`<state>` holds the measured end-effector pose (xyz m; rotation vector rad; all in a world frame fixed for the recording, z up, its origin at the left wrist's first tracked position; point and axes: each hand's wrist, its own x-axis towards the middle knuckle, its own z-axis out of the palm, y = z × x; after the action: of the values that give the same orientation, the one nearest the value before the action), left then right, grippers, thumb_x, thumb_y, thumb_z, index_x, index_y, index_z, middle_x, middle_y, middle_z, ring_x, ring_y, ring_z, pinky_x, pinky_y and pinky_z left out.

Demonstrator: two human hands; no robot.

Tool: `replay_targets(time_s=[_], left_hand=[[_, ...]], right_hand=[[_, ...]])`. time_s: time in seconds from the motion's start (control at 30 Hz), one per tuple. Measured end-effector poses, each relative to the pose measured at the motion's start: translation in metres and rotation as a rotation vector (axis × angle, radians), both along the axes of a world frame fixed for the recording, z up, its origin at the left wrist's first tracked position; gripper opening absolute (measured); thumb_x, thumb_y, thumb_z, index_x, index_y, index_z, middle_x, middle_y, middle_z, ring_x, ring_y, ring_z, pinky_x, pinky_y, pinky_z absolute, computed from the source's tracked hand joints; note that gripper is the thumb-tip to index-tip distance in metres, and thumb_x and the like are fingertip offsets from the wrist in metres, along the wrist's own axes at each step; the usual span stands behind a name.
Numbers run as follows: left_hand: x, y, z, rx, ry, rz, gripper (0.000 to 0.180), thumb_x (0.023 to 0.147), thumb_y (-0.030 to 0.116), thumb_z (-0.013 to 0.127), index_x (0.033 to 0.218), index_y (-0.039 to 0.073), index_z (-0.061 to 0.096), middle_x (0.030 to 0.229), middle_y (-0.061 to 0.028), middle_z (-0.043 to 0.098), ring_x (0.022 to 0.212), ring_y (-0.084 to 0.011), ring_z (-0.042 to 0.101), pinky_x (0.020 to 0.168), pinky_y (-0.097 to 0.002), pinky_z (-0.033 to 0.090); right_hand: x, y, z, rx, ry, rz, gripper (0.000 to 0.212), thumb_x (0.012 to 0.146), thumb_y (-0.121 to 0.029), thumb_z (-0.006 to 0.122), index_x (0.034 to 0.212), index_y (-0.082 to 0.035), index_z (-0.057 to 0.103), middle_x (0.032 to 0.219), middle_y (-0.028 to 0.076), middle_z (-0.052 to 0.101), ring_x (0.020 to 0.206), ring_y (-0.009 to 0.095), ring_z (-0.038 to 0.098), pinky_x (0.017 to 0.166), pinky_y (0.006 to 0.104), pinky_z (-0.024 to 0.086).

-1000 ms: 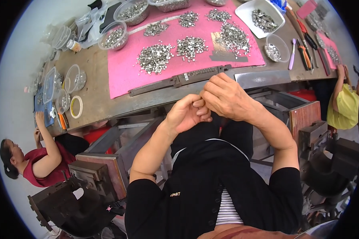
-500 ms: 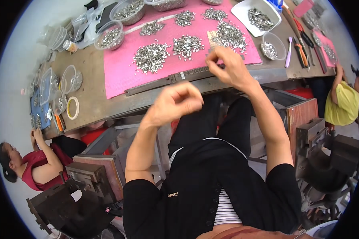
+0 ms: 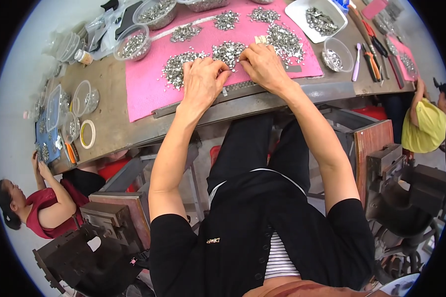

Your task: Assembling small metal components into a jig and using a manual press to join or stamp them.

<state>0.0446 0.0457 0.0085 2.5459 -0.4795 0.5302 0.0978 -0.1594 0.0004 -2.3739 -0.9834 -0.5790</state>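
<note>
Both my hands are over the pink mat [image 3: 142, 96], at a pile of small silvery metal pieces [image 3: 228, 51]. My left hand [image 3: 202, 81] bends its fingers down between that pile and a wider heap of metal pieces [image 3: 173, 71] on its left. At the pile's right edge, my right hand [image 3: 263, 65] has its thumb and fingers drawn together. What either set of fingertips grips is too small or hidden to make out. Just below the hands, a long dark metal bar [image 3: 243, 88] with a row of small pieces lies along the mat's near edge.
More heaps of metal pieces [image 3: 288, 45] lie on the mat. Round plastic tubs [image 3: 134, 45] stand at the back left, and a white tray [image 3: 295, 12] at the back right. A toothbrush [image 3: 356, 62] and pliers [image 3: 370, 64] lie rightward. Co-workers sit at both sides.
Both hands have moved forward and down, from in front of the bench's edge and above the bar to the middle pile. The fingertips now reach down at the metal pieces.
</note>
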Motion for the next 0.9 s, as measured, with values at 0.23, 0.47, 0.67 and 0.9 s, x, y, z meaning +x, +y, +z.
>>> replay_targets(time_s=[0.23,0.47,0.67,0.9], left_hand=[[-0.001,0.005,-0.002,0.010,-0.017,-0.050,0.007,0.086,0.015,0.072,0.089,0.009,0.070,0.086,-0.0040,0.066,0.086,-0.0245,0.061,0.085,-0.0416,0.038],[-0.002,0.003,-0.002,-0.052,0.012,0.007,0.006,0.085,0.014,0.072,0.088,0.010,0.070,0.084,-0.0031,0.066,0.086,-0.0241,0.062,0.086,-0.0421,0.038],[-0.003,0.005,-0.003,-0.007,-0.014,-0.016,0.007,0.085,0.015,0.073,0.091,0.011,0.071,0.083,-0.0028,0.066,0.087,-0.0236,0.062,0.089,-0.0418,0.038],[-0.016,-0.006,0.008,-0.038,-0.090,-0.067,0.007,0.084,0.014,0.073,0.090,0.011,0.070,0.083,-0.0025,0.064,0.086,-0.0226,0.060,0.091,-0.0432,0.037]], right_hand=[[-0.029,-0.009,0.021,0.089,0.240,0.141,0.008,0.087,-0.010,0.068,0.089,-0.004,0.064,0.088,0.009,0.062,0.087,0.028,0.060,0.081,0.0387,0.043],[-0.051,-0.010,0.013,0.071,0.177,0.124,0.009,0.085,-0.008,0.070,0.092,-0.005,0.066,0.089,0.008,0.063,0.087,0.027,0.060,0.078,0.0369,0.043],[-0.033,-0.011,0.015,0.237,0.240,0.090,0.009,0.087,-0.008,0.071,0.095,-0.004,0.071,0.086,0.011,0.064,0.078,0.029,0.062,0.070,0.0384,0.049],[-0.003,-0.005,0.002,0.007,0.019,-0.077,0.011,0.088,-0.014,0.071,0.091,-0.004,0.071,0.084,0.011,0.064,0.079,0.030,0.063,0.071,0.0407,0.048]])
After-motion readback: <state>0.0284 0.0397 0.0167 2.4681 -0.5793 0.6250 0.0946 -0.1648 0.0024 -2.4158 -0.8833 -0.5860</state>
